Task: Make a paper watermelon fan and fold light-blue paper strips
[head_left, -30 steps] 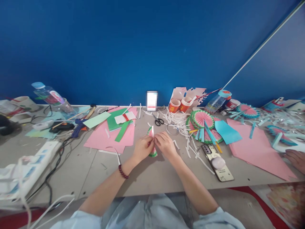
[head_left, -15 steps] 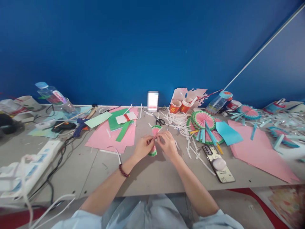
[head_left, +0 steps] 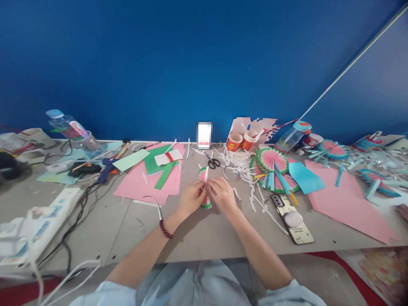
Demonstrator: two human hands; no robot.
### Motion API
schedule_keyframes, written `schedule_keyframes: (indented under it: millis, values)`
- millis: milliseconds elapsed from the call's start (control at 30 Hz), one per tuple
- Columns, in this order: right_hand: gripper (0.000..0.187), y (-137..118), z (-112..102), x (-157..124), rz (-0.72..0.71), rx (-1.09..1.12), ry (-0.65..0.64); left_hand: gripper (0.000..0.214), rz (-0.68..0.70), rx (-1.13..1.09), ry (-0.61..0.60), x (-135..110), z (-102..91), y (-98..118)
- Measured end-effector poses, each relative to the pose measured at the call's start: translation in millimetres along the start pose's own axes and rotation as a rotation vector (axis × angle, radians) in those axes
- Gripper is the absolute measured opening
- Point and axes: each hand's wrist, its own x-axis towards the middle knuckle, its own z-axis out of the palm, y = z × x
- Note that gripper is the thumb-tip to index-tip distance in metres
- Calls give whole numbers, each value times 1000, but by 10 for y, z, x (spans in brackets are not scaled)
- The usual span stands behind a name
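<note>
Starting nearest, the person's pale blue sleeves (head_left: 282,293) reach over the near edge of the grey table (head_left: 204,246), and a dark red bead bracelet (head_left: 166,230) circles the left wrist. Just past it, the left hand (head_left: 192,197) and the right hand (head_left: 223,197) meet over the middle of a small pleated paper fan (head_left: 206,204), pink with green-and-white edging. Both seem to pinch it at the waist between thumb and fingers; the exact contact is hidden. The fan sits between the hands, above the table, its ends spreading toward and away from the person. Half a second ago its far end showed open pink pleats; now a narrow white band (head_left: 207,173) stands along that end's right side, so the far half appears to have been turned or drawn in while the middle stays gripped. To my eye, the handling is therefore still centred on the folds. To the right lies a patterned phone (head_left: 302,231), untouched. Beyond the fan rest black-handled scissors (head_left: 213,162), and to their right a larger watermelon-coloured pleated rosette (head_left: 270,158). Farther back stand red paper cups (head_left: 235,145), then the blue wall (head_left: 191,63).
</note>
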Motion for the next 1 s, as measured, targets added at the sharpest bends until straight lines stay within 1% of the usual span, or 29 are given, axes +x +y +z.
schedule_keyframes:
  millis: [100,200,400,500,633,867,1000]
  values:
    - [18,-29,17,-17,-33,-51,-5,22,23,64,4,-9,-6,6]
    - [18,-20,13,-15,-28,-46,-10,22,37,68,-14,-7,-3,2]
    - [18,18,-20,23,-44,-31,-5,24,30,1,-5,-3,29,-29]
    - [16,27,-32,30,-37,15,5,27,13,-48,-1,4,27,-38]
    - [16,50,-34,28,-44,56,3,26,23,-99,-15,18,11,-37]
    - [18,108,-41,30,-92,95,-26,27,18,-120,-15,17,21,-57]
    - [18,136,-41,30,-81,141,-17,28,12,-135,-8,22,16,-61]
